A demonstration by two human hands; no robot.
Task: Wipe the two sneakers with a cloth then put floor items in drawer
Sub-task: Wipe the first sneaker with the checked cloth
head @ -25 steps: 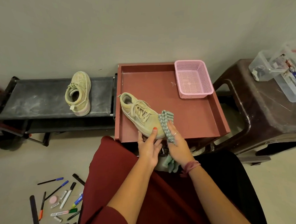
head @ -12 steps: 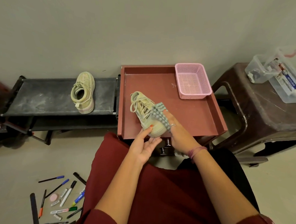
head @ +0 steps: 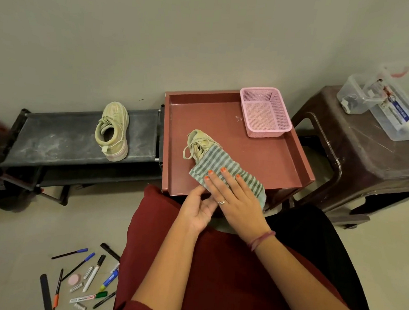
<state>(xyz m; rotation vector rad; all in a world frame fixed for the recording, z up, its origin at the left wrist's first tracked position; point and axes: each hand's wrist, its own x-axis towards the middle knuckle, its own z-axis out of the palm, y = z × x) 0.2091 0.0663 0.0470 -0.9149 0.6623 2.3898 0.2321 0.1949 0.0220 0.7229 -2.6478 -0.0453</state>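
A pale green sneaker point(head: 198, 142) lies in the open red-brown drawer point(head: 281, 163), its toe end covered by a green-and-white striped cloth point(head: 218, 160). My right hand point(head: 234, 199) lies flat on the cloth, pressing it onto the sneaker. From below and the near side, my left hand point(head: 198, 211) holds the sneaker's toe end; its grip is partly hidden. The second pale green sneaker point(head: 112, 132) stands on the dusty black shoe rack point(head: 57, 142) to the left. Several pens and markers point(head: 90, 279) lie scattered on the floor at the lower left.
A pink mesh basket point(head: 265, 111) sits in the drawer's far right corner. A dark brown plastic stool point(head: 364, 168) at the right carries clear plastic boxes point(head: 386, 102). My lap in red cloth fills the bottom centre. The wall is close behind.
The sneaker has turned so its heel points away from me. The cloth has spread over the toe end, and my right hand has flattened on top of it.
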